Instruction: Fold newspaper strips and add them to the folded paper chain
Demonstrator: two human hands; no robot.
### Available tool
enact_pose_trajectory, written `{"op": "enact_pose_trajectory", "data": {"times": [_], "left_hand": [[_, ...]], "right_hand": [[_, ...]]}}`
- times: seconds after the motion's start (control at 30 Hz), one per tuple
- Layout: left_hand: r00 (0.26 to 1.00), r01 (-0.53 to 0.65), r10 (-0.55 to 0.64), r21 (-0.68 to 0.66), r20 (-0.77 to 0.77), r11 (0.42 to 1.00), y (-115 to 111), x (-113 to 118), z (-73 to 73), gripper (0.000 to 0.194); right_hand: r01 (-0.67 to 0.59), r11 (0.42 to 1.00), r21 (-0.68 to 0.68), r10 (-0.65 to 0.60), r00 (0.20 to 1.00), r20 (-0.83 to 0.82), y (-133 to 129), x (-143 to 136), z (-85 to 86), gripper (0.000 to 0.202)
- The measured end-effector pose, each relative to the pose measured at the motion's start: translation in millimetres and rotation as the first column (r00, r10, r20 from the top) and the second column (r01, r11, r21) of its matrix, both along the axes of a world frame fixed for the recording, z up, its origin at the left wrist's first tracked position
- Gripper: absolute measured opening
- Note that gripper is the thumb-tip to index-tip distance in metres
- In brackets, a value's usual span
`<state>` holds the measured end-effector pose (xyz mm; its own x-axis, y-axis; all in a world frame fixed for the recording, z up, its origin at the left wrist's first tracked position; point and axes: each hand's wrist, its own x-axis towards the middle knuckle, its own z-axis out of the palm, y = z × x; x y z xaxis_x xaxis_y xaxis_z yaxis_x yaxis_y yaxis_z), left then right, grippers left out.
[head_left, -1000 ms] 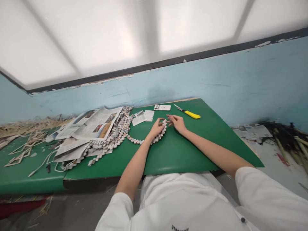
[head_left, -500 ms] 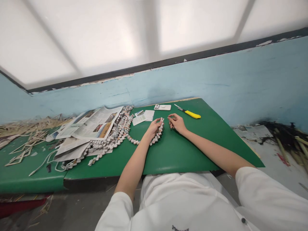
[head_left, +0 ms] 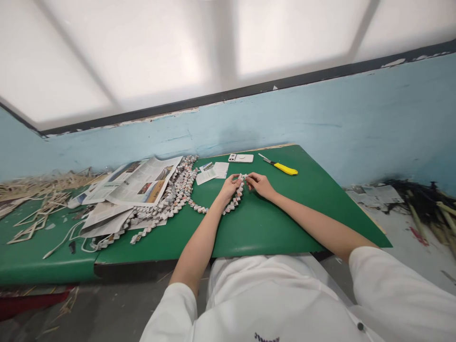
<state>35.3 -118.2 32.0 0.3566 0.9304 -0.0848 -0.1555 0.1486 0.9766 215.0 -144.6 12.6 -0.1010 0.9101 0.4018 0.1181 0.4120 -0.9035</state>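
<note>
A zigzag chain of folded paper (head_left: 234,204) curves over the green table (head_left: 270,228). Its upper end is pinched in my left hand (head_left: 230,186). Close on the right, my right hand (head_left: 260,184) has its fingers closed at a small whitish piece at the chain's tip. Whether that piece is joined to the chain is too small to tell. Beyond my hands lie a white phone (head_left: 241,158), a yellow-handled knife (head_left: 285,168) and small cut papers (head_left: 221,169).
Newspaper sheets (head_left: 142,183) lie over a heap of folded paper chains (head_left: 178,190) on the left. A white cable (head_left: 59,247) and thin wooden strips (head_left: 42,213) are farther left. A blue wall (head_left: 302,114) stands behind the table.
My right hand has moved left to the chain's tip, and the gap between my hands has narrowed. A small whitish piece now shows between them. My left hand keeps its hold.
</note>
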Motion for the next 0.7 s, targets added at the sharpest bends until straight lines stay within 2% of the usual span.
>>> {"op": "enact_pose_trajectory", "data": {"times": [0.27,0.7], "left_hand": [[0.999,0.031,-0.029,0.090,-0.025,0.995,3.9,0.5,-5.6,0.053],[0.998,0.026,-0.020,0.098,-0.057,0.995,3.9,1.2,-8.0,0.052]], "right_hand": [[0.030,0.999,-0.040,-0.029,1.000,0.007,-4.1,-1.7,5.5,0.042],[0.002,0.999,-0.044,-0.004,0.999,-0.033,-2.2,-0.2,4.8,0.043]]}}
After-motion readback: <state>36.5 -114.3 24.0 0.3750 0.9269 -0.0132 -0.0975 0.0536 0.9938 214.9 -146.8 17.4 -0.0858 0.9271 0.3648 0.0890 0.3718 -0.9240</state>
